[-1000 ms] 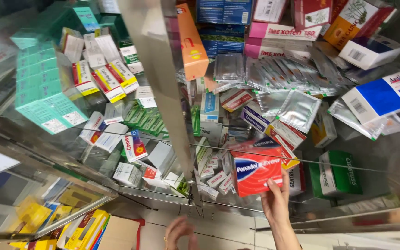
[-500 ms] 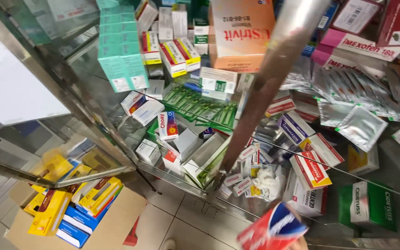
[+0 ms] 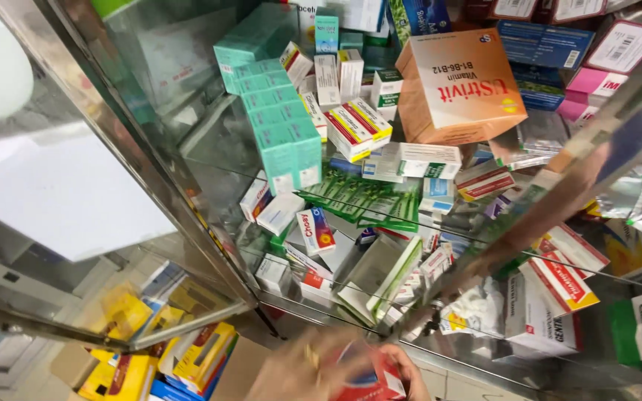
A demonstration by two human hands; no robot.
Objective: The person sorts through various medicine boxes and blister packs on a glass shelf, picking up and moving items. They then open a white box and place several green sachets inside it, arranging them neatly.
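Grasping red box (image 3: 369, 380), both hands' (image 3: 313, 371) grip blurred, glass shelves (image 3: 380, 223) of medicine boxes (image 3: 284, 141) above

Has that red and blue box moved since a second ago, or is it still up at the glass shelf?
Yes. The red and blue box has come down below the glass shelf edge, held between blurred hands.

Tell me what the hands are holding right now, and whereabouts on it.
A red and blue box at the bottom edge. The right hand has its right side; the blurred left hand covers its left end. The exact grip cannot be told.
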